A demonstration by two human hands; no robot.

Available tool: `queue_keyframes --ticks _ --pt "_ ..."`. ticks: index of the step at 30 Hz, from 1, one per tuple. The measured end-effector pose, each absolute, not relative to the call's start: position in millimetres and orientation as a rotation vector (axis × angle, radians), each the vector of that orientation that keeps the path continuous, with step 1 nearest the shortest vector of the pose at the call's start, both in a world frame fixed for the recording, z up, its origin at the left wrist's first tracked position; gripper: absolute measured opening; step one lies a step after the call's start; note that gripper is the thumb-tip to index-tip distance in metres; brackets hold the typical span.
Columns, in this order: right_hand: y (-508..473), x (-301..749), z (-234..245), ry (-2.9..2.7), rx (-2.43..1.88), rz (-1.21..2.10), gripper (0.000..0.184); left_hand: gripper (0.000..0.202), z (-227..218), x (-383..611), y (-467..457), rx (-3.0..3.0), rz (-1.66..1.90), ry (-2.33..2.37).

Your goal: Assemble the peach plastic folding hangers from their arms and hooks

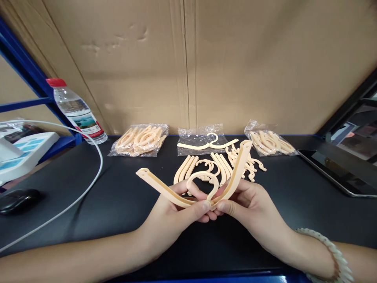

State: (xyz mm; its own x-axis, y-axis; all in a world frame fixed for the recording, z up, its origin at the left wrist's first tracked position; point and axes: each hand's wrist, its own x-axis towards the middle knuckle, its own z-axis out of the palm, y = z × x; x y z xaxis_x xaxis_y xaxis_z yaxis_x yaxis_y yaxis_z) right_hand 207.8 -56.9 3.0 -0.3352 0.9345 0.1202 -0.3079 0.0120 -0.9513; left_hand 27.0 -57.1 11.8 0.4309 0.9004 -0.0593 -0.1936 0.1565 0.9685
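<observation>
Between my two hands is a cream plastic folding hanger [235,173], its two arms angled upward in a wide V and its hook standing up between them. My left hand [179,212] pinches it at the centre joint and along the left arm. My right hand [244,200] grips the right arm close to the same joint. Both thumbs press at the middle, and the fingers behind are partly hidden. Just beyond my hands lie loose hanger arms [184,167] and a pile of hanger hooks [250,167]. An opened-out hanger [194,147] rests on a clear plastic bag [188,135].
Bagged hanger parts lie at the back left [141,139] and back right [271,142]. A water bottle [79,114], a white cable [100,165] and a black mouse [17,200] are on the left. A tablet [338,169] lies at the right. Cardboard [132,59] walls the back.
</observation>
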Motion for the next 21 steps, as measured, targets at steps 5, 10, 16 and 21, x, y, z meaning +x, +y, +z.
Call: queue_keyframes --ticks 5,10,16,21 --pt "-58.4 205.6 4.9 -1.214 -0.754 1.534 0.014 0.016 8.5 27.0 -58.0 1.119 0.893 0.786" --pt "-59.9 202.7 6.6 -1.220 -0.771 1.498 0.016 0.016 9.0 28.3 -62.6 1.099 0.915 0.801" --pt "-58.8 204.1 6.3 -1.249 -0.790 1.501 0.019 0.018 10.5 29.2 -60.9 1.086 0.901 0.841" --pt "-50.3 213.1 8.9 -1.350 -0.830 1.461 0.022 0.021 15.6 25.4 -54.1 1.094 0.914 0.933"
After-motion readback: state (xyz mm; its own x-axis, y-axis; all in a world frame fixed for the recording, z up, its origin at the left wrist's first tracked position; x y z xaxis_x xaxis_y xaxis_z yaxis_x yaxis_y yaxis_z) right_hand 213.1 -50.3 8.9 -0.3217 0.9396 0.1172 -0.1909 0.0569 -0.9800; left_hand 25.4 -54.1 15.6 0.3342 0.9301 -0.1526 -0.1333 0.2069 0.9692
